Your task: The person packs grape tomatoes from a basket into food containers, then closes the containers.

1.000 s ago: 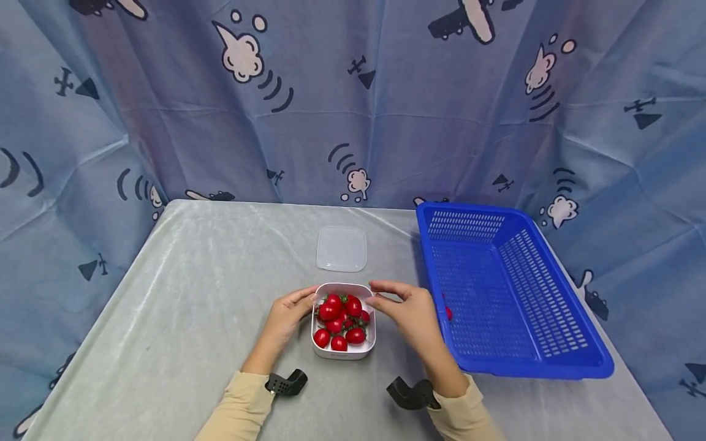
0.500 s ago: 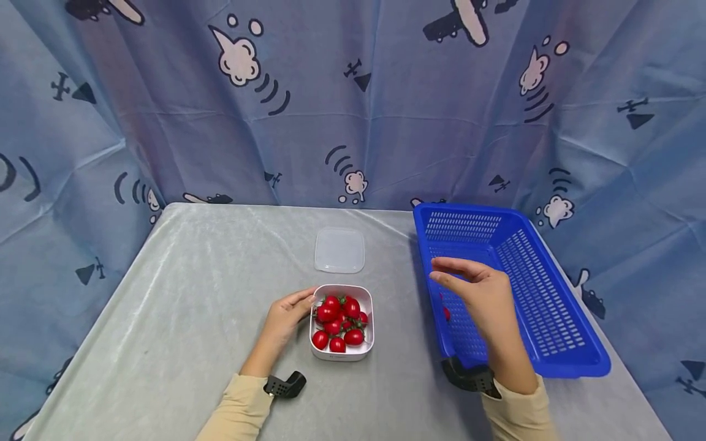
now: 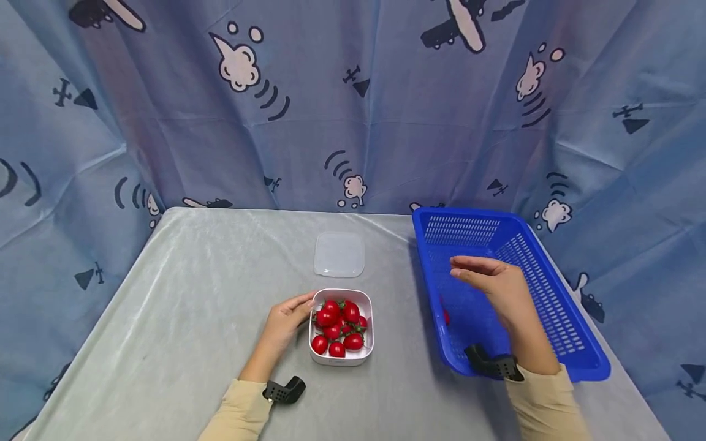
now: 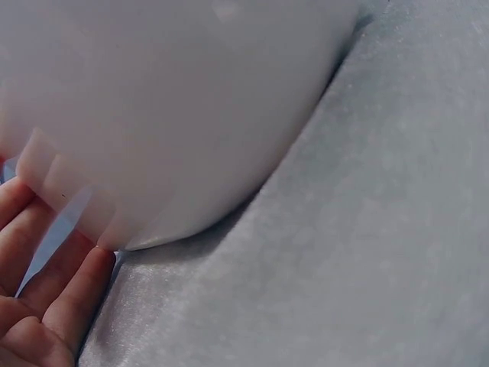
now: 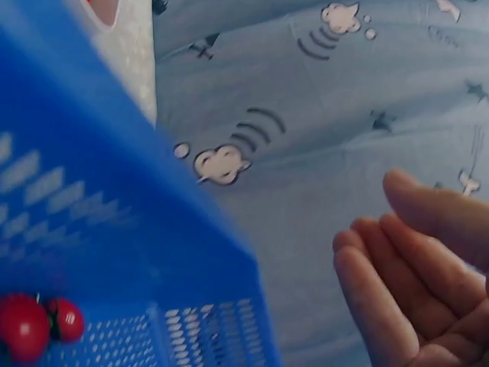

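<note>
A white square container [image 3: 342, 361] with rounded corners stands on the table, holding several cherry tomatoes [image 3: 353, 341], some with green stems. My left hand [image 3: 284, 320] rests its fingers against the container's left side near the far corner. Fingertips touch the outer wall in the left wrist view. Over the blue basket [image 3: 427, 294] hovers my right hand [image 3: 504, 291], thumb and fingers apart, with nothing between them. Inside that basket, tomatoes [image 5: 24, 327] lie near its left wall; in the head view the wall partly hides them.
A clear square lid [image 3: 339, 254] lies flat behind the container. The pale cloth-covered table [image 3: 193, 294] ends at a blue patterned curtain [image 3: 309, 92]. The basket's raised perforated walls stand on the right side.
My right hand has left the container's right side and moved right, over the basket. The left hand stays at the container. The tomatoes in the container look unchanged.
</note>
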The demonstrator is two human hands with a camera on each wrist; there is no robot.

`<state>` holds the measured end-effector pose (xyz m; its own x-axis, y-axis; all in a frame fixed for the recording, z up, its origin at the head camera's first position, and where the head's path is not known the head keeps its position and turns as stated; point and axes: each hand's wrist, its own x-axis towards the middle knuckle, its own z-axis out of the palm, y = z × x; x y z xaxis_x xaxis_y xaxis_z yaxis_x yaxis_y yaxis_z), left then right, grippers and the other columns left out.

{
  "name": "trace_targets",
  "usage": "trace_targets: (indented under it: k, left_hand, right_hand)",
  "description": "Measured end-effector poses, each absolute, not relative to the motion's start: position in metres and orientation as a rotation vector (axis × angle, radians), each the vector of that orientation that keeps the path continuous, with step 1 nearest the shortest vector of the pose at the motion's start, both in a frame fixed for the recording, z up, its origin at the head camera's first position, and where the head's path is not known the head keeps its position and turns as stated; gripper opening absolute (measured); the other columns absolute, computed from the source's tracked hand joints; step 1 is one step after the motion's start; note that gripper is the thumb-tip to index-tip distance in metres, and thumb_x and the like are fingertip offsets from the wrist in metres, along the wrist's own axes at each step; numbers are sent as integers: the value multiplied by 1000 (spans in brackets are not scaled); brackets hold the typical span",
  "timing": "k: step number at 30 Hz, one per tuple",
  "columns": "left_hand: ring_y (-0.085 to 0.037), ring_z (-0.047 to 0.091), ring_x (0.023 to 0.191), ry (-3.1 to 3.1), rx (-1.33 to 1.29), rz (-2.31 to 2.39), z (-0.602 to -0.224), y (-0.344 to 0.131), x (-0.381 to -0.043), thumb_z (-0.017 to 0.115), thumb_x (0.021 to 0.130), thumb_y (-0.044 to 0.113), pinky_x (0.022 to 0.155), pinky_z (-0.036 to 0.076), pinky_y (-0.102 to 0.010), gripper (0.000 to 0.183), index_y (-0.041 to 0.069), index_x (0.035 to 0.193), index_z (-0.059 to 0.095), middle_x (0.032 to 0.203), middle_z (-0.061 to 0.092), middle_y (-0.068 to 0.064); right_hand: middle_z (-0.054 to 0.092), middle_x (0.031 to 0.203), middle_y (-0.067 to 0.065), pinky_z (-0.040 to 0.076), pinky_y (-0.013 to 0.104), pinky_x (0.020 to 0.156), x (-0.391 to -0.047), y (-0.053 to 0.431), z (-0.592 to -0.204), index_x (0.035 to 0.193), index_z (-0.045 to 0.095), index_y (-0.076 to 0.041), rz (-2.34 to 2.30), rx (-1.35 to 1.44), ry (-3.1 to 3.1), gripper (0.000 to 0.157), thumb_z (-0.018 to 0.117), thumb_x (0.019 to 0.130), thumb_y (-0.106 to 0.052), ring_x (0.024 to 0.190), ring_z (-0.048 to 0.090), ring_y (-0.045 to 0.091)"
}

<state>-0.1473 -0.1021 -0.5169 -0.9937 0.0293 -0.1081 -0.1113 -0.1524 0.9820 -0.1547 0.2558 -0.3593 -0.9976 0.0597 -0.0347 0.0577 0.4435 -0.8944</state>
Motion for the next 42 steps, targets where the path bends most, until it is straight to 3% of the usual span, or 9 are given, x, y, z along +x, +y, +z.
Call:
trace_targets:
  k: [11,24,28,33,39,42]
  left_hand:
    - [0,68,98,1952,-96,2332,-519,-102,-146,64,96,11,91,55,-18,36,-8,126,64,125,68,-21]
    - [1,68,97,1999,-88,2325,-518,-99,-147,65,96,13,88,55,-16,37,-9,126,63,120,72,-13]
    - [1,69,95,1992,-117,2326,-519,-100,-145,65,95,12,87,56,-17,36,-9,125,63,118,73,-10]
    - [0,69,97,1967,-128,2332,-519,-99,-145,65,95,11,89,56,-18,35,-7,125,64,119,72,-11]
    - [0,69,98,1964,-116,2325,-518,-101,-144,66,95,12,90,55,-18,36,-7,126,64,123,70,-15]
    - [-1,69,99,1950,-116,2331,-519,-101,-144,65,95,11,91,55,-18,36,-7,126,64,124,70,-16]
  right_hand:
    - [72,104,-22,54,11,83,-182,285,-378,133,59,4,1732,2,-2851,58,74,90,-32,95,66,-8]
    - [64,134,17,52,40,105,-216,309,-410,136,58,1,1727,28,-3082,59,73,91,-33,102,67,-2]
    - [71,125,9,51,39,106,-222,309,-423,132,62,1,1736,86,-3156,53,74,90,-29,102,68,1]
    - [75,111,-4,55,26,97,-225,307,-433,129,63,5,1835,123,-3156,49,74,89,-20,100,69,1]
    - [76,112,-1,46,44,111,-223,305,-439,129,63,3,1796,71,-3223,51,75,89,-25,99,69,3]
    - [76,112,2,47,44,110,-224,304,-442,131,62,5,1801,65,-3230,53,76,88,-24,98,70,4]
